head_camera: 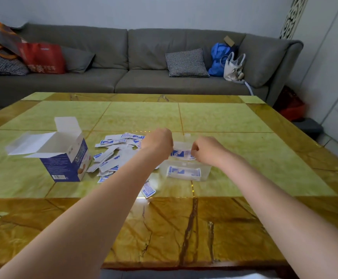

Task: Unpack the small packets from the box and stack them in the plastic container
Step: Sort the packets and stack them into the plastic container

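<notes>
Left hand (160, 142) and right hand (201, 149) pinch one packet (181, 154) between them above the plastic container (205, 171). The open box (63, 158) stands far left.

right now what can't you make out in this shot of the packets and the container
- Head view: the fingertips of the left hand and right hand curl away, so their grip on the packet between them is hidden.
- The left forearm covers part of the loose packets.
- How many packets lie in the plastic container: its clear walls blur the stack.
- Inside the box: its walls hide the contents.
- Packet print is too small.
</notes>
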`<move>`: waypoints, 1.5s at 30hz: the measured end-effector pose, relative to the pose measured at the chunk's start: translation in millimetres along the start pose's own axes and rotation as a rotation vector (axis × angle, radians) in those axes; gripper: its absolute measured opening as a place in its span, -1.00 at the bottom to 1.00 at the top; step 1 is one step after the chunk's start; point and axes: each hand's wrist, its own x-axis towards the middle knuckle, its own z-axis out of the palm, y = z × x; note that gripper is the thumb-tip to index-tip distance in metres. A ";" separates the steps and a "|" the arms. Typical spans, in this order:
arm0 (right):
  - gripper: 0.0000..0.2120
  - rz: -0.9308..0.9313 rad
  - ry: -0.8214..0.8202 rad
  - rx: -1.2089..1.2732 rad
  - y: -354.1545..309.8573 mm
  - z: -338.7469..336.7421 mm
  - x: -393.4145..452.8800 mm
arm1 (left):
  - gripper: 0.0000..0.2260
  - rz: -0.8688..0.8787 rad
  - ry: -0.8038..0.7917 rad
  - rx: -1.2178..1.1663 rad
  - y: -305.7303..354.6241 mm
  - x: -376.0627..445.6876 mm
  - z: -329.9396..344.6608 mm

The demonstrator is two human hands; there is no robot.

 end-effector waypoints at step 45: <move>-0.84 0.156 -0.450 -0.321 -6.5 2.3 41.5 | -0.82 0.103 -0.464 0.652 40.8 13.3 -4.3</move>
